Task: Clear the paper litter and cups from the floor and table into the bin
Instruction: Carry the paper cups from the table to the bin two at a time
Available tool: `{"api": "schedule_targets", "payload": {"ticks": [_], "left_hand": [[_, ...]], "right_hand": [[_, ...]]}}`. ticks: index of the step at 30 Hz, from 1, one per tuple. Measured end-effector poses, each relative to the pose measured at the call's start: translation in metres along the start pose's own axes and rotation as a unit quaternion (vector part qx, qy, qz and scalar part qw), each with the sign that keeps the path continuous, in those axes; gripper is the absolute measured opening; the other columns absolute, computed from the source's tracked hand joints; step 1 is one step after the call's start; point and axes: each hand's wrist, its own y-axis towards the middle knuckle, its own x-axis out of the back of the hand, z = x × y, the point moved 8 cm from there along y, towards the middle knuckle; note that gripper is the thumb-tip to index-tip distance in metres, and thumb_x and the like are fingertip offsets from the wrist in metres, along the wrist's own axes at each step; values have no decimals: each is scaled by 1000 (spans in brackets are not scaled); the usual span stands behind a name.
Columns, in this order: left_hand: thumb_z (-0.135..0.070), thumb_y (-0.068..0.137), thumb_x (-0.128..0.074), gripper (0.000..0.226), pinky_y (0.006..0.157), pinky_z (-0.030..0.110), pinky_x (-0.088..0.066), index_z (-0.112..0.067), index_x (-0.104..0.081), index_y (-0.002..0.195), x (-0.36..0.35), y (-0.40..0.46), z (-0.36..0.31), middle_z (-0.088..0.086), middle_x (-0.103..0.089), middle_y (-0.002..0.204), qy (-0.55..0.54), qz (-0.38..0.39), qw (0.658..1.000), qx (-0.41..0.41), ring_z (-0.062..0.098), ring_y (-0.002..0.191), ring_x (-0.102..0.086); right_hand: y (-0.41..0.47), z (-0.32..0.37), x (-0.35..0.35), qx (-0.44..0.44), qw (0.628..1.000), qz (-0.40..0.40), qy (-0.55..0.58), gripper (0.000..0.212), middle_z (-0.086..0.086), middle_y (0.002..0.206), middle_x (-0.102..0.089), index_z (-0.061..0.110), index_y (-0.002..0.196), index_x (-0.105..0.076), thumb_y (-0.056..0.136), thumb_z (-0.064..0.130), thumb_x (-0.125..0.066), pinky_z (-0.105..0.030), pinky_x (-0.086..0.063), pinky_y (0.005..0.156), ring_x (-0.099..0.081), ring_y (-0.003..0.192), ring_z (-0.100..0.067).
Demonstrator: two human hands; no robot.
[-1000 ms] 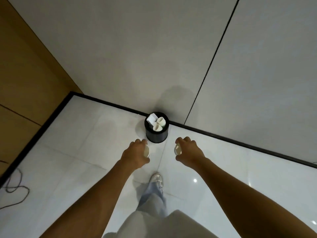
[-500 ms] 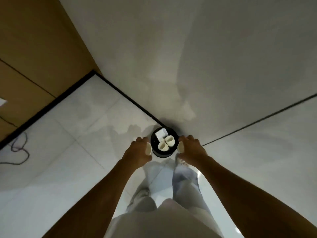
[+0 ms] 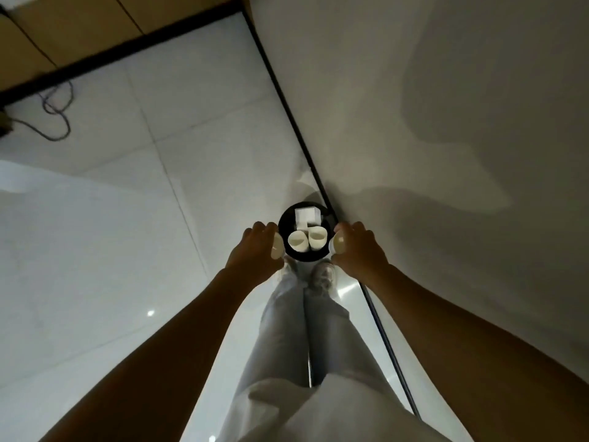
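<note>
Two paper cups held at the rim of the bin, ready for release.

The left hand (image 3: 255, 250) grasps a small white paper cup (image 3: 277, 247) and the right hand (image 3: 358, 250) another white paper cup (image 3: 338, 245), fingers curled round each, flanking the round black bin (image 3: 288, 218) on the floor by the wall; holding both just beside the opening probably allows a short drop onto the two cups (image 3: 307, 240) and folded white paper (image 3: 306, 215) inside.
</note>
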Motion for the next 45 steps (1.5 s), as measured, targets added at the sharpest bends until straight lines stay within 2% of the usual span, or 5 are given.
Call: {"api": "schedule_targets", "payload": {"ticks": [7, 19, 32, 37, 45], "left_hand": [[-24, 77, -76, 64, 77, 32, -50, -13, -44, 131, -78, 82, 30, 12, -41, 127, -12, -24, 999, 20, 27, 115, -42], [-28, 79, -74, 69, 85, 32, -50, -17, -39, 137, -213, 213, 92, 10, -39, 136, 2, 0, 1000, 11, 29, 120, -44], [-40, 86, -65, 72, 105, 35, -38, -21, -30, 145, -315, 273, 111, 10, -35, 145, 29, 142, 989, -24, 30, 133, -37], [-43, 90, -58, 74, 110, 39, -33, -20, -21, 149, -322, 271, 108, 14, -25, 152, 84, 168, 981, -43, 34, 138, -28], [-31, 93, -58, 62, 107, 34, -37, -17, -29, 146, -223, 195, 110, 9, -36, 145, 15, 47, 999, -16, 27, 134, -36]], "right_hand": [[92, -32, -54, 13, 1000, 13, -21, 61, -14, 133, -41, 16, 135, -39, 83, 25, -70, -38, -49, 84, -46, 117, -34], [233, -62, -169, 73, 995, 20, -61, 61, -11, 131, -44, 17, 132, -44, 79, 22, -75, -37, -51, 86, -48, 117, -31], [294, -85, -255, 75, 962, 191, -182, 70, -16, 143, -33, 19, 144, -28, 87, 35, -65, -46, -39, 101, -33, 131, -40], [290, -86, -260, 69, 961, 187, -191, 73, -15, 145, -28, 22, 146, -25, 86, 31, -66, -47, -40, 102, -30, 131, -39], [223, -39, -199, 86, 976, 91, -177, 62, -10, 143, -36, 20, 143, -32, 89, 25, -63, -42, -43, 99, -38, 127, -33]]}}
